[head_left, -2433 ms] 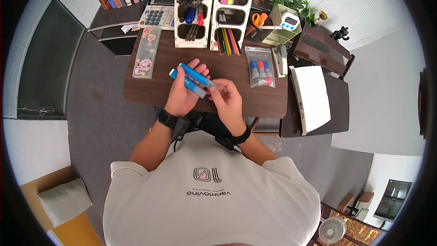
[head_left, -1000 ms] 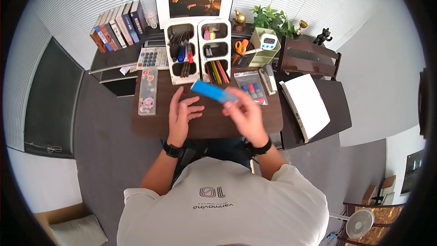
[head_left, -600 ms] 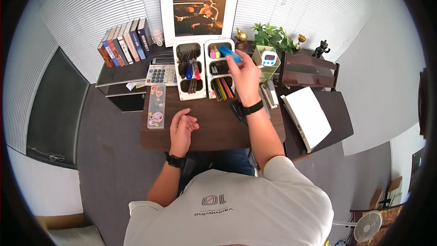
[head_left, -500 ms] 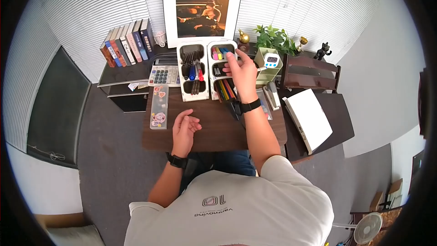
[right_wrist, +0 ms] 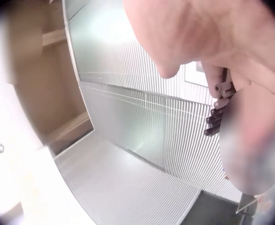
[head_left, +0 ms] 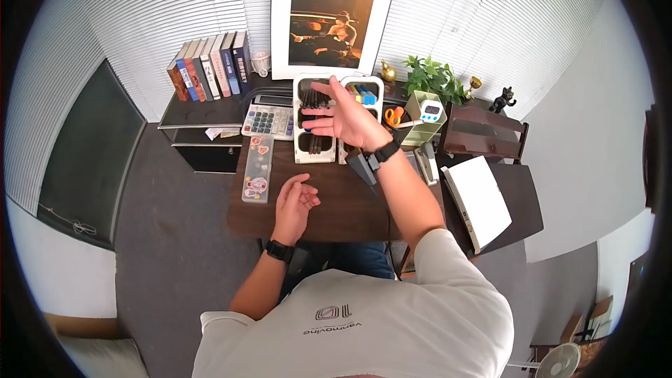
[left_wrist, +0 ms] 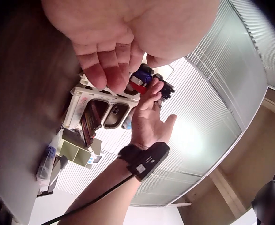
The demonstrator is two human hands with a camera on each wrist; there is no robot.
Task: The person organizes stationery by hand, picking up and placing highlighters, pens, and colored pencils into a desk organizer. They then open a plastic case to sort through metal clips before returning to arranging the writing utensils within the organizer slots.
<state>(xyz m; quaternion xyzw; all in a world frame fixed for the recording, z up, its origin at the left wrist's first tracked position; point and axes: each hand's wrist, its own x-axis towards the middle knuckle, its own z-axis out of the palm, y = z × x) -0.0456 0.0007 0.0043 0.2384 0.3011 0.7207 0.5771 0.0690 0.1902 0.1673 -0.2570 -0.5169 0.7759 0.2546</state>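
Observation:
My right hand (head_left: pixel 348 120) is above the white organizer of black pens (head_left: pixel 303 154), palm partly up and fingers spread, holding nothing. Whether it touches the pens is unclear; in the right wrist view the dark pens (right_wrist: pixel 213 123) show beyond the fingers. Several highlighters, with blue ones (head_left: pixel 368 97) at the right, lie in the top compartment of the second white organizer (head_left: pixel 379 110), whose lower part my right hand and wrist hide. Low over the near part of the table (head_left: pixel 343 217), my left hand (head_left: pixel 295 204) hangs with loosely bent, empty fingers.
A clear sticker-covered case (head_left: pixel 257 185) and a calculator (head_left: pixel 264 120) are on the left. Scissors (head_left: pixel 393 117), a green holder with a timer (head_left: pixel 428 112) and a stapler (head_left: pixel 426 164) stand right. A framed picture (head_left: pixel 334 14) rises behind.
My right hand has carried the blue highlighters into the second organizer's top compartment, let them go, and moved left over the pens. The left hand, which held one earlier, is empty.

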